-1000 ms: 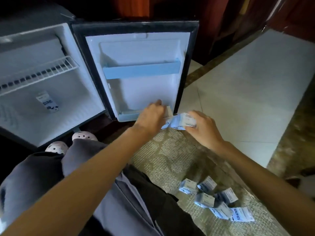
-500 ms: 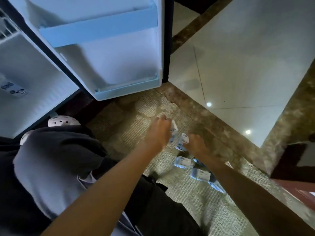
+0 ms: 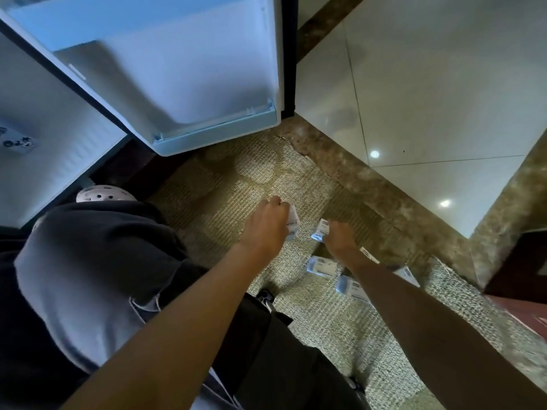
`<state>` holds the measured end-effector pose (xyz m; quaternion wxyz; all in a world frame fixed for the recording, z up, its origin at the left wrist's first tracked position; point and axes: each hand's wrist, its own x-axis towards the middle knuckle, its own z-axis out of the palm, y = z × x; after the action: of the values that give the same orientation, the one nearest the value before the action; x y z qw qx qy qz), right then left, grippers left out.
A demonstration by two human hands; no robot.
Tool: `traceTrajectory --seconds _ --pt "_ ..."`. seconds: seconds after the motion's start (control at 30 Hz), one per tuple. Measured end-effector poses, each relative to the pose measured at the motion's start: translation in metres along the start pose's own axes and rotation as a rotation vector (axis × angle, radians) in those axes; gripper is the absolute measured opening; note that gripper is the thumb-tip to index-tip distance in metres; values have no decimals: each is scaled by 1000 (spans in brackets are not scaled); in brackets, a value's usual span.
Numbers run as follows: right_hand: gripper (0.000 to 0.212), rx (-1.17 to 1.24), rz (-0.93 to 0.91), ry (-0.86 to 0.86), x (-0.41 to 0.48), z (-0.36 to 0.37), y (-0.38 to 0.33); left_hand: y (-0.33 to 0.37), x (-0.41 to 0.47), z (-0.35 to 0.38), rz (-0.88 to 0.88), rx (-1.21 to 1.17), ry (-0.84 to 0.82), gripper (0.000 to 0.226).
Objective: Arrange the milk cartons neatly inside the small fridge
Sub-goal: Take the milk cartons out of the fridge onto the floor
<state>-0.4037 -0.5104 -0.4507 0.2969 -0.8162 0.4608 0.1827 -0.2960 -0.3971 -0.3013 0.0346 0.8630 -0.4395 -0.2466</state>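
Observation:
My left hand (image 3: 266, 226) grips a small white-and-blue milk carton (image 3: 293, 224) low over the woven mat. My right hand (image 3: 340, 241) holds a second carton (image 3: 321, 230) just to its right. Several more cartons (image 3: 321, 266) lie on the mat beneath my right forearm. The small fridge stands open at the upper left, its door (image 3: 183, 84) swung toward me with an empty lower door shelf (image 3: 219, 137). One carton (image 3: 16, 142) lies on the fridge floor at the far left edge.
My knees in dark trousers (image 3: 97, 261) and a pale perforated shoe (image 3: 103, 195) sit left of the hands. The woven mat (image 3: 266, 173) borders a brown stone strip and glossy white floor tiles (image 3: 429, 84) on the right. Dark furniture (image 3: 521, 261) stands at the right edge.
Both hands dropped from the foot of the fridge door down to the mat beside the carton pile, each still holding a carton. My head tilted further down.

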Motion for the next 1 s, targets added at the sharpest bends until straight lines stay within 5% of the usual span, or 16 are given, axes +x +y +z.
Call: traceTrajectory --seconds 0.23,0.37,0.53,0.77,0.9,1.0 --pt "53 -143 -153 -57 -20 -33 -3 -3 -6 -2 -27 -14 -22 29" --pt "67 52 -356 -99 -53 -66 -28 -1 -9 -10 -10 -62 35 28" --pt "50 107 -429 -220 -74 -79 -63 -4 -13 -14 24 -89 13 25" --pt "44 168 -492 -171 -67 -65 -73 -7 -14 -25 69 -116 -39 34" --pt "41 100 -498 -198 -52 -46 -81 -13 -9 -25 -75 -170 -137 51" --pt "42 35 -408 -176 -41 -23 -76 -25 -3 -29 -243 -131 -144 39"
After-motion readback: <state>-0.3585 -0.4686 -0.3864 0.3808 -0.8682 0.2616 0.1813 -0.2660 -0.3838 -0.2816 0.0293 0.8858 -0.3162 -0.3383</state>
